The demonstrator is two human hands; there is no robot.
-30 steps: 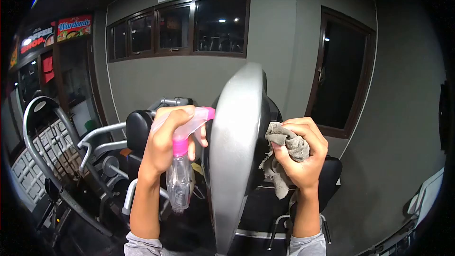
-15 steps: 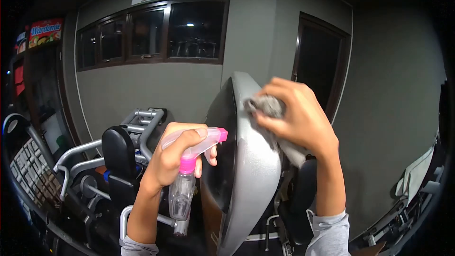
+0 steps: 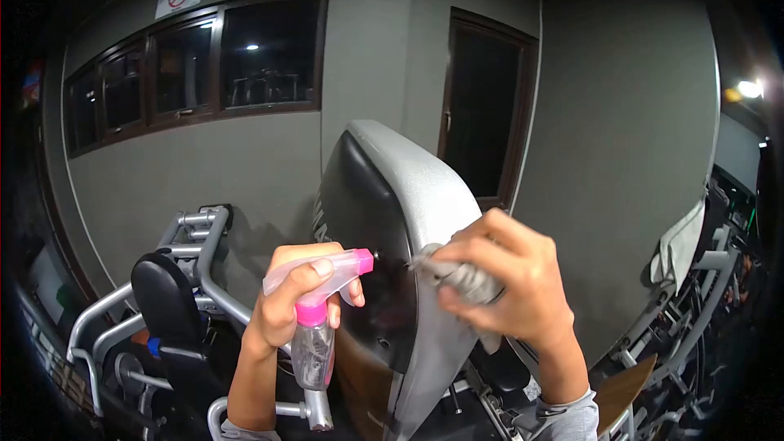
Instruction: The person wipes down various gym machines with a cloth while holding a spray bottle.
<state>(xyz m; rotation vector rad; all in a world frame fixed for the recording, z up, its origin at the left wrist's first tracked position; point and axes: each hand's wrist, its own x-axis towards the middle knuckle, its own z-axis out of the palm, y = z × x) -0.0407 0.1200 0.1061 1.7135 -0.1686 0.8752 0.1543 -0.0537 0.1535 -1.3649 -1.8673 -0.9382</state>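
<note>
Your left hand [image 3: 298,294] is wrapped around the neck of a clear plastic spray bottle with a pink collar and nozzle [image 3: 312,351], held upright — a finger lies at the trigger, and the nozzle points toward the glossy black side panel [image 3: 371,229] of the tall machine housing. Your right hand [image 3: 510,278] grips a crumpled grey cloth [image 3: 465,278], bunched between thumb and fingers, at the silver curved shell [image 3: 433,188] of that housing, near its edge with the black panel. The bottle is just left of the housing, the cloth over its silver face. Farther left stands a black padded backrest [image 3: 167,298] — silver tubular bars [image 3: 200,237] run beside it.
</note>
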